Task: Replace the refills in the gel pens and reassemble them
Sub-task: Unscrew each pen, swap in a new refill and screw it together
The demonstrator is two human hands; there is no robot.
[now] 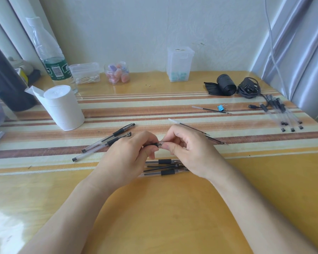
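A clear gel pen with a black grip is held just above the table between both hands. My left hand wraps its barrel, and my right hand pinches its tip end. Beneath the hands lie several pens and loose refills. Two assembled pens rest to the left. Loose refills lie behind my right hand, another refill farther back. A bundle of clear pens sits at the far right.
A paper roll stands at the left with a water bottle behind it. Small plastic containers line the wall. A blue binder clip, a black roll and a coiled cable lie at the right.
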